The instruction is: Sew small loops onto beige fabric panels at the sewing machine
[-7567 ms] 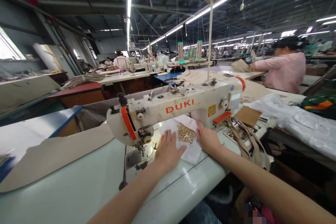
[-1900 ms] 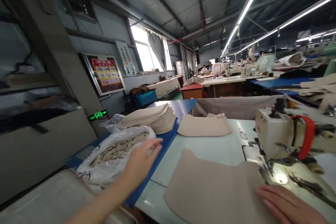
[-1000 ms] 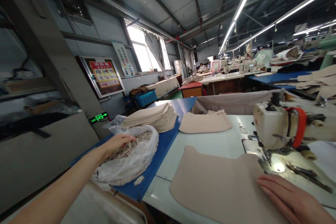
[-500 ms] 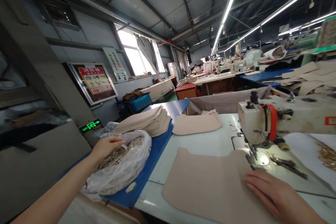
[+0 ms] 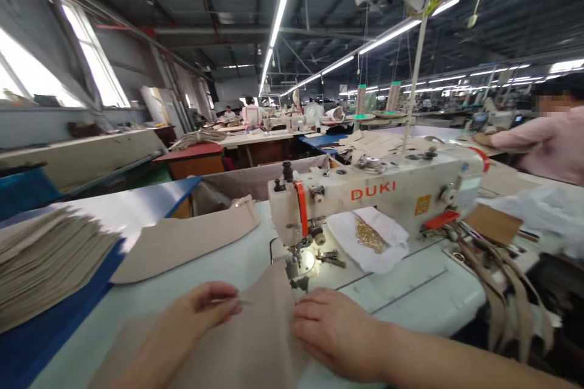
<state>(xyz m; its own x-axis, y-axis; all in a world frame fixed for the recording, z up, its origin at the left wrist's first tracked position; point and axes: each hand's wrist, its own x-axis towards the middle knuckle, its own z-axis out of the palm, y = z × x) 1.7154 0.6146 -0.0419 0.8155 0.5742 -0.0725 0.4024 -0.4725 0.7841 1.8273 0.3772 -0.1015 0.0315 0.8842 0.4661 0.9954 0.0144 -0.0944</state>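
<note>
My left hand point(image 5: 191, 322) hovers over a beige fabric panel point(image 5: 255, 346) on the pale table, its thumb and fingers pinched on a thin beige strip point(image 5: 230, 301). My right hand point(image 5: 335, 331) lies flat on the panel's right edge, fingers together, just in front of the needle of the white DUKI sewing machine point(image 5: 378, 191). The lit needle area point(image 5: 298, 261) is a short way beyond both hands.
A second beige panel point(image 5: 182, 240) lies further back on the table. A stack of cut beige pieces point(image 5: 45, 261) sits on a blue board at the left. Gold metal rings point(image 5: 367, 236) lie on white cloth under the machine arm. Beige straps point(image 5: 497, 267) hang at right. A person in pink point(image 5: 547, 140) works behind.
My left hand left the plastic bag of strips and came back over the panel with one strip pinched. The view swung right toward the machine. My right hand stayed on the panel.
</note>
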